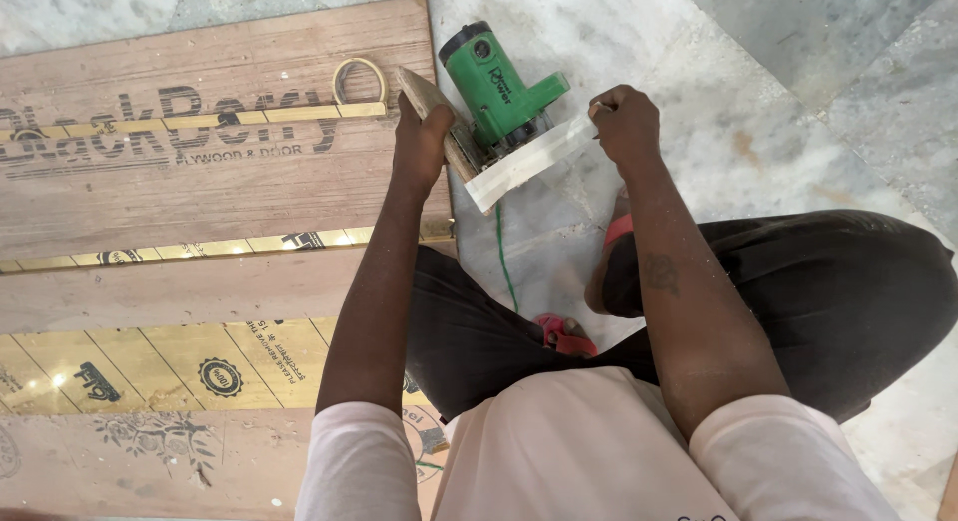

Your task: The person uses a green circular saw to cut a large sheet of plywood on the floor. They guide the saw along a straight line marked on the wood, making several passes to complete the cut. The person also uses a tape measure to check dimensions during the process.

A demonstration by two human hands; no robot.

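White strip (524,164) gripped between both hands, left hand (419,142), right hand (627,125), above green saw (496,87)

Pale pink short sleeves, dark trousers, forearm tattoo

A pale, flat wooden strip (526,163) lies tilted across the base of a green handheld electric saw (496,87), which sits on the grey marble floor (758,112) beside a brown plywood sheet (200,172).
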